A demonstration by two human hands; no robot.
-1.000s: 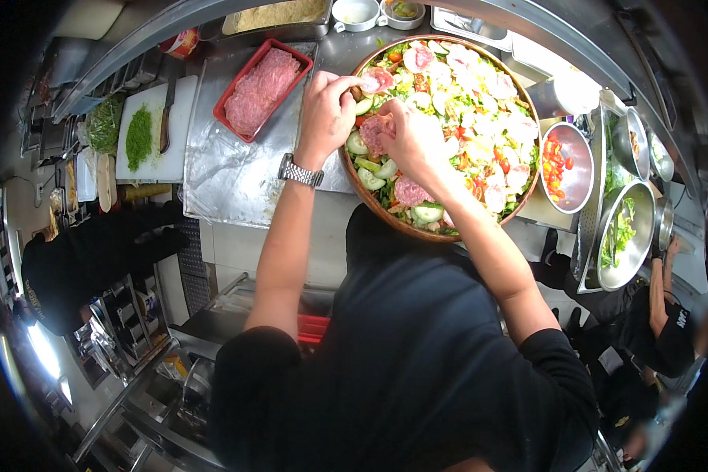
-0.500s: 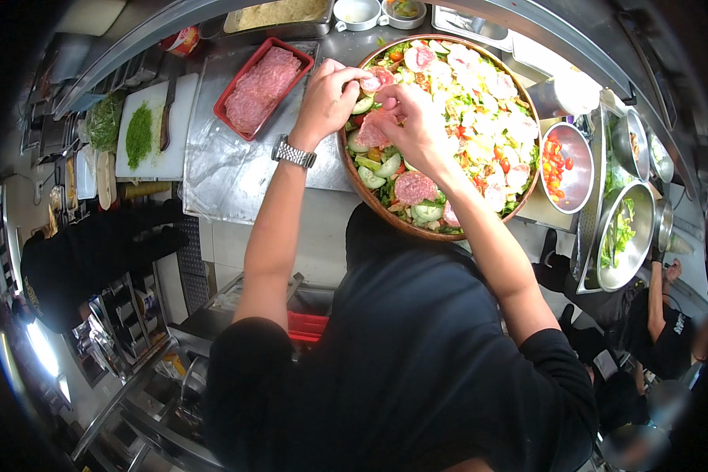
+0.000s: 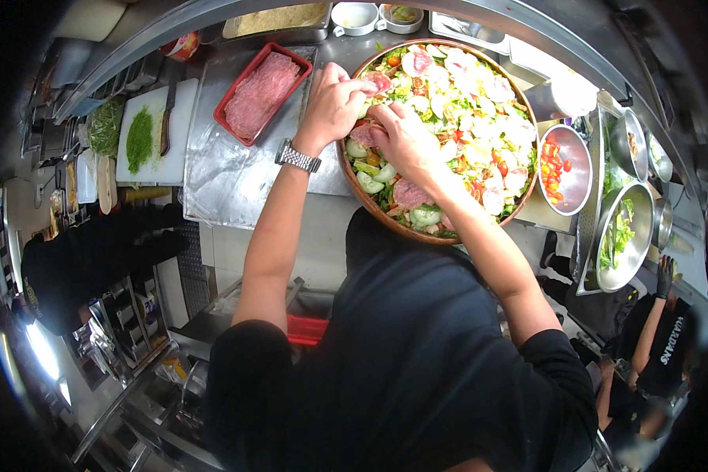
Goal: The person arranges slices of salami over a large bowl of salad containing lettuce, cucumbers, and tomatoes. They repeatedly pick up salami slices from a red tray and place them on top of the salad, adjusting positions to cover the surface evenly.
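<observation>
Large wooden salad bowl [image 3: 370, 206] at the counter's near edge, left hand [image 3: 334, 102] pinching a pink meat slice [image 3: 379, 81] over its far-left rim, right hand [image 3: 405, 138] curled onto another slice [image 3: 363, 134] just beside, red meat tray [image 3: 237, 94] left, bare steel counter [image 3: 220, 177] between.

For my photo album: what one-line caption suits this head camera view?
Both hands, left hand and right hand, place pink meat slices on a salad in a big wooden bowl, beside a red tray.

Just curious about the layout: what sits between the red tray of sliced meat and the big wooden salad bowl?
In the head view, bare foil-covered counter separates the red tray from the salad bowl; the left hand reaches across it.
</observation>
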